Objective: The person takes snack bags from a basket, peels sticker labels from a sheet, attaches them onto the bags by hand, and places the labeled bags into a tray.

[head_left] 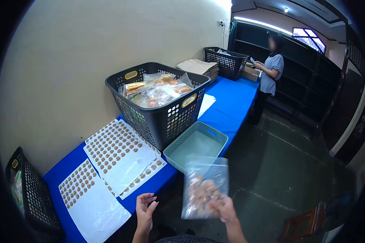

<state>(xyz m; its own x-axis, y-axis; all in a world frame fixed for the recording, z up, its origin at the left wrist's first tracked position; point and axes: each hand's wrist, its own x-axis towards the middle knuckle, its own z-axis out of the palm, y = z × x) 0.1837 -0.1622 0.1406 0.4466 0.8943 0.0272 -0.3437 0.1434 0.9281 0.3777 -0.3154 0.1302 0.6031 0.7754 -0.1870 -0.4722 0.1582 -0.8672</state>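
In the head view, pinches a bag of blurred brown pieces, perhaps biscuits, at its lower right with the fingers of the right hand, on the near side of the tray. Has the left hand near the sheets, with fingers curled but spread.

Pers.'s L hand is raised near centre, slightly left, fingers loosely curled, thumb apart from fingertips, grip slack. L forearm, bare, comes up from near edge approx. vertical, wrist roughly straight. R hand sits well to the right, approx. same ht., closed in a pinch grip, visible digits pointing left & far; other fingers hidden. R forearm, also bare, slants far & left from near edge. Dark-clad torso just shows betw. forearms.
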